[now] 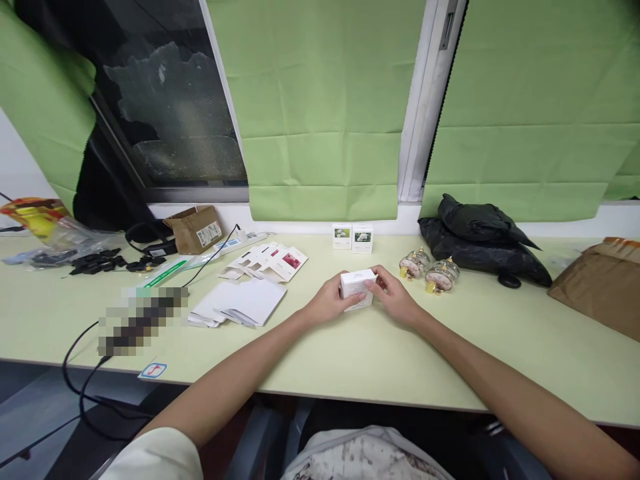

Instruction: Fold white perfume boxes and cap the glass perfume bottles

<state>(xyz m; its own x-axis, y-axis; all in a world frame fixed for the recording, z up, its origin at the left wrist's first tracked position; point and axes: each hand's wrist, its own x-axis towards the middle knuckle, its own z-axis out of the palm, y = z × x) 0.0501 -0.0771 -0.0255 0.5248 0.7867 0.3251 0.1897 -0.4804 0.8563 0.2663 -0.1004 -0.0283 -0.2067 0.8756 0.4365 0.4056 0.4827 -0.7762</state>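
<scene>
A small white cardboard box (357, 283) with fine print on its side is held between both hands just above the table. My left hand (330, 299) grips its left side, the thumb lying across the lower front. From the right, my right hand (395, 297) closes on the box with its thumb near the upper front edge. The far side of the box is hidden. To the left lie flat white cartons (255, 300) in a loose stack, and behind them flat printed cartons (290, 261) with flower pictures.
Two upright flower-print boxes (363, 239) stand by the wall. Ornate glass jars (443, 275) sit at right, before black plastic bags (480, 240). A brown package (600, 287) lies far right. An open cardboard box (195, 230) and black cables (75, 360) are at left.
</scene>
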